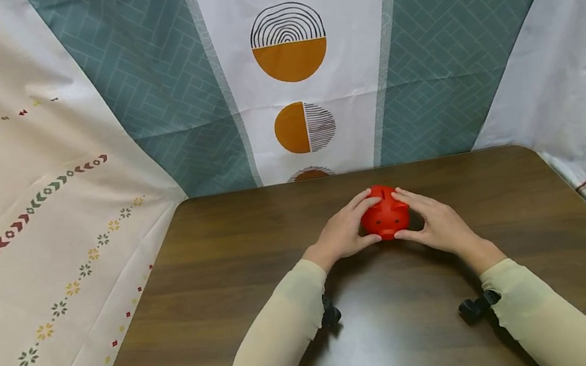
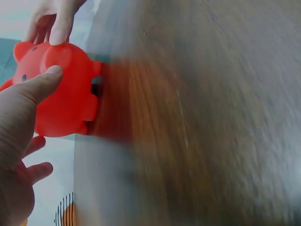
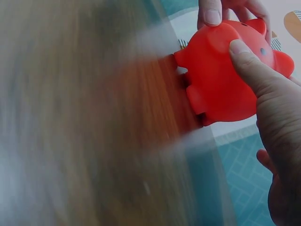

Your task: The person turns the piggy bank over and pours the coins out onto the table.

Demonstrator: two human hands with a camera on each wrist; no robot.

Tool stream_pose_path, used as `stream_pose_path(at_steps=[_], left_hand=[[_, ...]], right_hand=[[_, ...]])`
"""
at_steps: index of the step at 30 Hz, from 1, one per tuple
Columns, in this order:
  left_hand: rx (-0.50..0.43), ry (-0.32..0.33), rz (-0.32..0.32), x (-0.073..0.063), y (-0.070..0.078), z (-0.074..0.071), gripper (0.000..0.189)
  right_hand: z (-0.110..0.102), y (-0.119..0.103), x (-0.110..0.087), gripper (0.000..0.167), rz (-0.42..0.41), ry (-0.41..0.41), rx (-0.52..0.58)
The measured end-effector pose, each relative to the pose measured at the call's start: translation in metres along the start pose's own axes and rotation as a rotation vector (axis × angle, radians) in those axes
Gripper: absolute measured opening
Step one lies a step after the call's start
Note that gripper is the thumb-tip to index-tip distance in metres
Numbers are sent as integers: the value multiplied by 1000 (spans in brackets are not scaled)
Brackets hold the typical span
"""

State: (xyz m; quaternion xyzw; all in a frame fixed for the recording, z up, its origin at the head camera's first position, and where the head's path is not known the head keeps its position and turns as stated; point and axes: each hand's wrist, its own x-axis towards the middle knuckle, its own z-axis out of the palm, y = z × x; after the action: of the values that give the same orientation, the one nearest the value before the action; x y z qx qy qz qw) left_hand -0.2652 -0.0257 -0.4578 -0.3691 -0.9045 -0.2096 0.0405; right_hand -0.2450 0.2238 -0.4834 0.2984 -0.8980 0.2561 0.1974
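A red piggy bank (image 1: pixel 385 215) stands upright near the table's far edge, its face toward the camera and a dark coin slot on top. My left hand (image 1: pixel 346 229) holds its left side, fingers curved over the upper side and thumb low by the snout. On the opposite side my right hand (image 1: pixel 438 222) grips it in the same way, the two thumbs close together at the front. The left wrist view shows the piggy bank (image 2: pixel 66 101) with its feet at the tabletop and a thumb on the snout. From the right wrist, the piggy bank (image 3: pixel 223 89) shows its other flank.
The brown wooden table (image 1: pixel 218 293) reaches to a patterned cloth (image 1: pixel 142 73) hung behind it. Pale cloths drape along the left and right sides. A small black wrist camera (image 1: pixel 331 314) is strapped at the left wrist, another camera (image 1: pixel 474 309) at the right.
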Motion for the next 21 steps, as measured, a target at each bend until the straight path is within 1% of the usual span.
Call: stream_pose_path(at_steps=[5,11,14,21], left_hand=[[-28,17,-17,-13,-9,-6,80],[-58,25,-68,-31,-25,-14,81],[-68,37,-82,-40,-32,-17,81],[-119,71,-120,-59,-40,-22,80]], right_hand=[[13,-10,6,90,9,-8,25],[29,-27,19,88,33,-41,76],[36,-35,25,88,44,-52,98],[50,-50,31,87,67,-72,140]])
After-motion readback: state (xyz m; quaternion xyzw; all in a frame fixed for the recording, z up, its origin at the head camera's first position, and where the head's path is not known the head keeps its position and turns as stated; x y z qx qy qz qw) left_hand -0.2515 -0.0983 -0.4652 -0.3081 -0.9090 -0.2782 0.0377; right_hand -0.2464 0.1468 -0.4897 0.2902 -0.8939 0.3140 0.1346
